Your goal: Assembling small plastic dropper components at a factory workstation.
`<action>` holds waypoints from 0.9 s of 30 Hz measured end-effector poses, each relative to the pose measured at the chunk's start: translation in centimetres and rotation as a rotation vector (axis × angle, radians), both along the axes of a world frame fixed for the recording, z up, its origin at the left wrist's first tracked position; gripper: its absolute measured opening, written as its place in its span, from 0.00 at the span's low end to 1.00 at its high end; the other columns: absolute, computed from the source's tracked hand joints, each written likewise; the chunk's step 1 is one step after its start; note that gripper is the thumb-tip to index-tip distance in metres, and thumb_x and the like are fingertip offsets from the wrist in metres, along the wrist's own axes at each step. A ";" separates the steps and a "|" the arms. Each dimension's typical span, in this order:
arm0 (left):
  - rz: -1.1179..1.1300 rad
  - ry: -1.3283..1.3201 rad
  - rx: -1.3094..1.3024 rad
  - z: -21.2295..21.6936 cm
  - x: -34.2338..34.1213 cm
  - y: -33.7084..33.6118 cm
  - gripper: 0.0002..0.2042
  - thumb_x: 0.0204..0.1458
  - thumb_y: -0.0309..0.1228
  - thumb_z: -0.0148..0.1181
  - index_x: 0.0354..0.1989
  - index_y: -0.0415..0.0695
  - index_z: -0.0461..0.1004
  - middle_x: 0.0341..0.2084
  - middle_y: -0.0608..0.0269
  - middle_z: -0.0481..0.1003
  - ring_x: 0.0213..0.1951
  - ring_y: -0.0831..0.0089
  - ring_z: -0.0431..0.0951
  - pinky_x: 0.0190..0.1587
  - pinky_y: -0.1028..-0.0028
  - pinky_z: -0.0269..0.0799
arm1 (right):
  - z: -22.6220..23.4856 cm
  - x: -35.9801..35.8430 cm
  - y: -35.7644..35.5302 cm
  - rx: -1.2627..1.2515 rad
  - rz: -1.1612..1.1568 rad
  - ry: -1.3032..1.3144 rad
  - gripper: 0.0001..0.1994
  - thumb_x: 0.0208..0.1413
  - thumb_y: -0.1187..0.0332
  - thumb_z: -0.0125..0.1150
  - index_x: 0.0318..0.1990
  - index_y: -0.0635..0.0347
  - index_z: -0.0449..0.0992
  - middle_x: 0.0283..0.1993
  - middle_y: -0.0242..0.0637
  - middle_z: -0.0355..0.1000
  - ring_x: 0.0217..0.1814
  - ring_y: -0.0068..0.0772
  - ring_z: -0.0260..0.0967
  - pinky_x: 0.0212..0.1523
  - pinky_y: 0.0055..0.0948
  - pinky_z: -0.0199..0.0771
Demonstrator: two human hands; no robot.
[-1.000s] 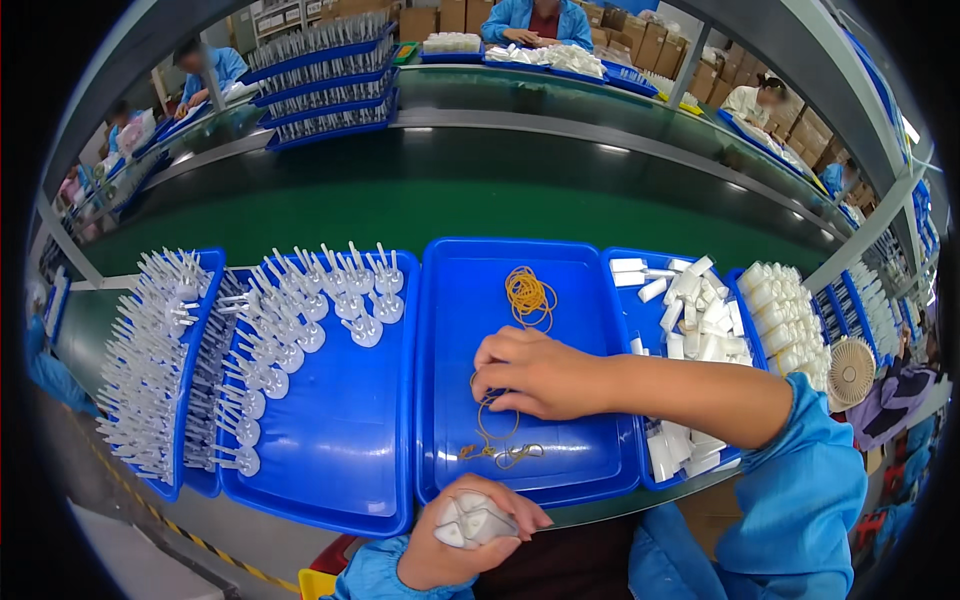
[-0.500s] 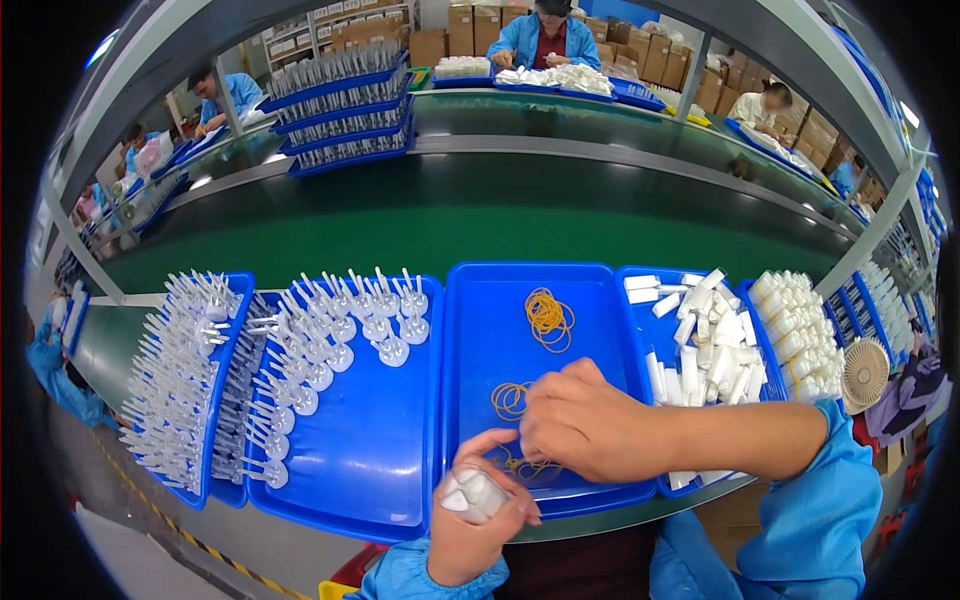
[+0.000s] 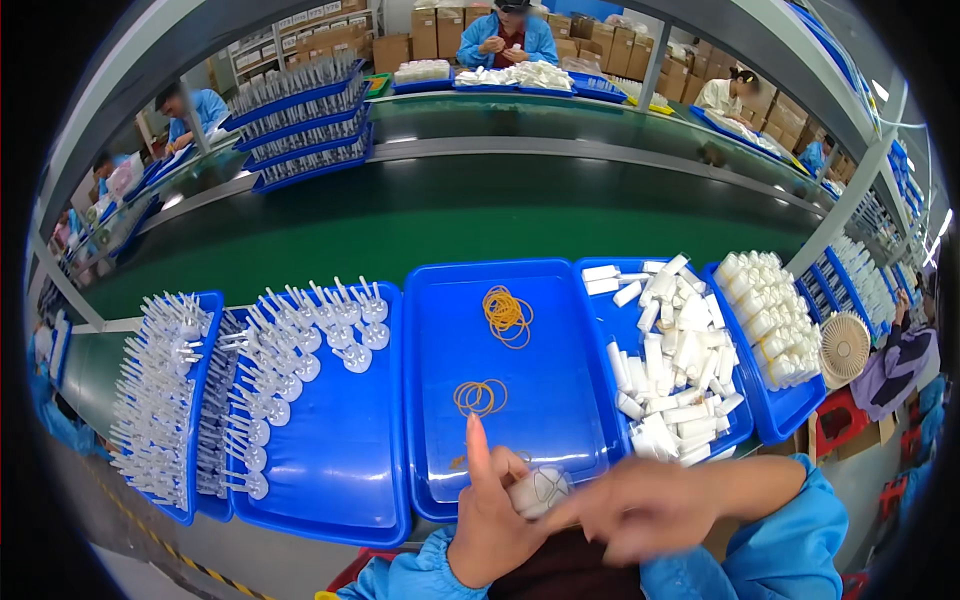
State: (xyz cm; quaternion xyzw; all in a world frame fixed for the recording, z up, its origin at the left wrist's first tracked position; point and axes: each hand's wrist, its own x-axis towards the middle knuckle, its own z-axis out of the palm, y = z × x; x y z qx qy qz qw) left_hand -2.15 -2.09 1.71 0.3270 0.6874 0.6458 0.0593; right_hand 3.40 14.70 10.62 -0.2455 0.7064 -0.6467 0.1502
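Observation:
My left hand (image 3: 490, 520) holds a small bundle of white plastic pieces (image 3: 537, 490) at the near edge of the middle blue tray (image 3: 560, 400), index finger pointing up. An orange rubber band is stretched around the bundle. My right hand (image 3: 640, 508), blurred, touches the bundle from the right with its fingertips. On the tray floor lie a small pile of orange rubber bands (image 3: 480, 397) and a larger pile (image 3: 507, 315) farther back.
A blue tray of loose white tubes (image 3: 665, 370) sits right, with another of white bottles (image 3: 765, 320) beyond. Left trays (image 3: 330, 470) hold white pump heads with long stems. A green conveyor belt (image 3: 450, 215) runs behind; other workers sit across it. A small fan (image 3: 845, 348) stands at right.
My right hand left the tray's rubber bands and came back to the bundle. My left hand lifted the bundle to the tray's near edge, and a band now wraps it.

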 end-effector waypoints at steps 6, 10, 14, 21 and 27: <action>-0.320 -0.889 0.381 1.3 -1.6 -1.4 0.54 0.38 0.12 0.57 0.65 0.55 0.21 0.24 0.63 0.66 0.25 0.75 0.72 0.25 0.75 0.69 | -3.6 2.7 -1.4 -0.317 0.227 0.169 0.14 0.51 0.71 0.54 0.47 0.61 0.68 0.26 0.41 0.65 0.23 0.40 0.66 0.27 0.33 0.65; -0.265 -0.619 0.542 1.5 -0.5 -0.6 0.54 0.38 0.11 0.55 0.65 0.59 0.20 0.26 0.63 0.65 0.24 0.76 0.70 0.24 0.76 0.69 | -4.2 3.9 0.5 -1.067 -0.218 -0.366 0.21 0.58 0.73 0.45 0.60 0.57 0.60 0.54 0.52 0.65 0.35 0.41 0.74 0.32 0.32 0.75; -0.046 0.126 0.069 -0.6 -0.6 0.7 0.56 0.36 0.11 0.59 0.63 0.47 0.16 0.26 0.59 0.66 0.23 0.70 0.72 0.27 0.74 0.71 | -2.2 0.6 0.9 -0.183 -0.359 -0.169 0.21 0.52 0.70 0.57 0.56 0.57 0.66 0.44 0.45 0.71 0.36 0.35 0.74 0.30 0.25 0.75; -0.225 0.415 -0.288 -0.7 -0.2 0.5 0.55 0.34 0.23 0.66 0.61 0.33 0.23 0.38 0.47 0.65 0.35 0.61 0.70 0.39 0.66 0.67 | -2.9 0.3 0.6 0.411 -0.486 0.171 0.20 0.38 0.66 0.71 0.41 0.58 0.74 0.34 0.34 0.72 0.26 0.22 0.70 0.26 0.18 0.71; -0.405 -0.232 0.027 0.2 -0.3 0.6 0.57 0.37 0.26 0.65 0.63 0.45 0.18 0.61 0.43 0.43 0.61 0.55 0.52 0.57 0.58 0.58 | -3.5 1.4 0.3 0.498 -0.748 0.363 0.19 0.37 0.66 0.70 0.39 0.58 0.72 0.36 0.35 0.67 0.28 0.30 0.70 0.25 0.24 0.72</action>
